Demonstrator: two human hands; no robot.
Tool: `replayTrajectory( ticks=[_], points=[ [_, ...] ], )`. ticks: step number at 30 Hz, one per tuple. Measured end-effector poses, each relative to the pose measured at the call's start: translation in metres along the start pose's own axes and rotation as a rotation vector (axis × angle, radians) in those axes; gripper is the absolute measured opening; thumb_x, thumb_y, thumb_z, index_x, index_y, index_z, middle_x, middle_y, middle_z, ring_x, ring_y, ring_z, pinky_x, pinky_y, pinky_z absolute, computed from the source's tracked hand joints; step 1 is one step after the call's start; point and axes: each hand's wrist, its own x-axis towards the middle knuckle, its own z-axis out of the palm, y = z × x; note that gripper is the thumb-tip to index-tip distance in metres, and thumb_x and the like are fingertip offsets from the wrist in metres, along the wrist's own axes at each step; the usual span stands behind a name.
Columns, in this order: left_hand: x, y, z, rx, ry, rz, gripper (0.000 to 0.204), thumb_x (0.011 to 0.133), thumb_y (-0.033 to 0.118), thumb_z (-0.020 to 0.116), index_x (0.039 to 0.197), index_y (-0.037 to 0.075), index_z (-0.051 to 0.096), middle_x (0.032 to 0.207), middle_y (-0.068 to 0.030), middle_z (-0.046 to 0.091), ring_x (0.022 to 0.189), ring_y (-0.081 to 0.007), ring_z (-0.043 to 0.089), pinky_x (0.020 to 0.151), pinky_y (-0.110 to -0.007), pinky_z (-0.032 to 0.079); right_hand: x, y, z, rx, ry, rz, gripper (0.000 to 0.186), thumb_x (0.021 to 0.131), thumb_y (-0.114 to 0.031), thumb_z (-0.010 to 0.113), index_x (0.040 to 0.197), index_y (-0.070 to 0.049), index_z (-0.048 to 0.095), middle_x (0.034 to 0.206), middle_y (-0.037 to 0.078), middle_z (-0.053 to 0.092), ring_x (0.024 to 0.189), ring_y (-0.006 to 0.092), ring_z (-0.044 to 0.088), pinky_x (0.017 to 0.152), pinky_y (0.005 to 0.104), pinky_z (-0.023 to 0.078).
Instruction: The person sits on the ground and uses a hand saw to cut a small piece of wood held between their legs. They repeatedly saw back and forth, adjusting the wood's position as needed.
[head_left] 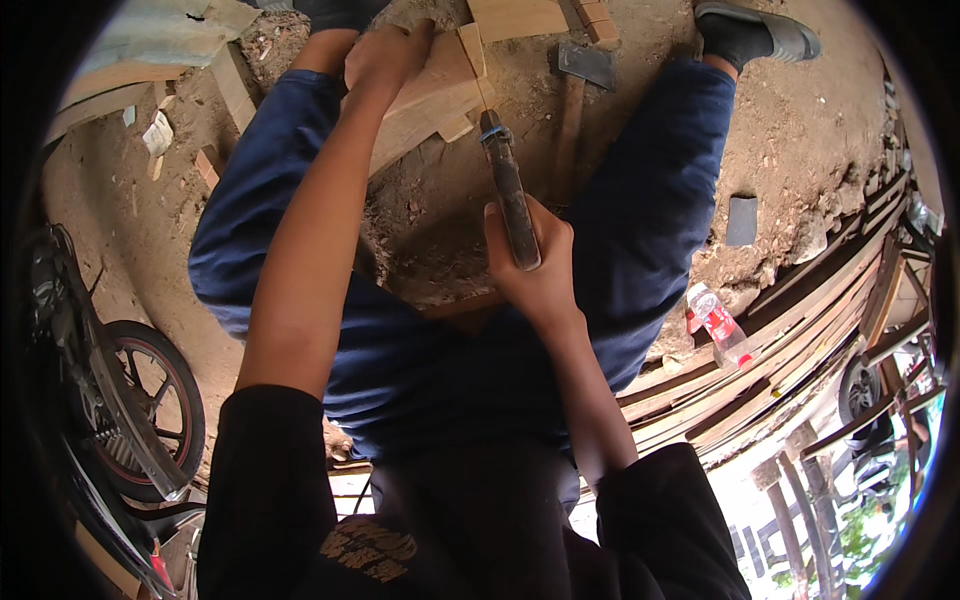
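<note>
My right hand (540, 262) is closed around the dark handle of a saw (508, 185) that has a blue band at its front end. Its thin blade is seen nearly edge-on and points away from me to the end of a pale wooden board (432, 88). Farther up on the left, my left hand (385, 58) grips that board near its far side, with the fingertips partly hidden. The board lies slanted between my legs, above the dirt ground. A hatchet (586, 66) with a dark head and wooden handle rests just right of the saw.
Wood offcuts (518, 18) lie at the far side. A motorcycle wheel (150, 410) stands at left. On the right are a dark flat piece (742, 220), a plastic bottle (720, 325) with a red label, and stacked wooden strips (800, 350).
</note>
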Motion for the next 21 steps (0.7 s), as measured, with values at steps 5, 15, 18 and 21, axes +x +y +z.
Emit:
replayTrajectory(
  ticks=[5,15,18,21],
  points=[
    [-0.009,-0.002,0.004,-0.044,0.196,0.030,0.065,0.094,0.061,0.042,0.113,0.010,0.077,0.113,-0.0238,0.072,0.110,-0.0419,0.067,0.098,-0.049,0.051,-0.049,0.009,-0.013,0.025,0.081,-0.020,0.018,0.095,-0.006,0.065,0.079,0.001,0.060,0.060,0.000,0.055,0.060,0.0029,0.052,0.052,0.0252,0.042],
    [-0.018,0.004,-0.003,-0.061,0.226,0.038,0.058,0.094,0.057,0.047,0.106,0.010,0.078,0.106,-0.0243,0.073,0.105,-0.0434,0.068,0.096,-0.049,0.052,-0.001,0.000,-0.003,0.037,0.052,-0.075,0.017,0.095,-0.005,0.066,0.081,0.002,0.059,0.059,0.000,0.048,0.058,0.0028,0.044,0.051,0.0279,0.039],
    [-0.015,-0.003,0.004,0.002,0.281,0.071,0.057,0.094,0.056,0.046,0.106,0.010,0.078,0.106,-0.0246,0.073,0.105,-0.0428,0.068,0.096,-0.048,0.052,-0.037,0.007,-0.012,0.035,0.059,-0.062,0.016,0.095,-0.005,0.065,0.081,0.003,0.060,0.060,0.001,0.049,0.059,0.0026,0.044,0.050,0.0283,0.039],
    [-0.006,-0.010,0.005,-0.034,0.248,0.047,0.058,0.094,0.056,0.046,0.106,0.010,0.078,0.107,-0.0252,0.072,0.105,-0.0426,0.068,0.095,-0.048,0.052,-0.002,0.000,-0.004,0.045,0.035,-0.103,0.015,0.094,-0.005,0.065,0.082,0.003,0.061,0.061,0.001,0.051,0.060,0.0025,0.046,0.050,0.0287,0.040]
  ],
)
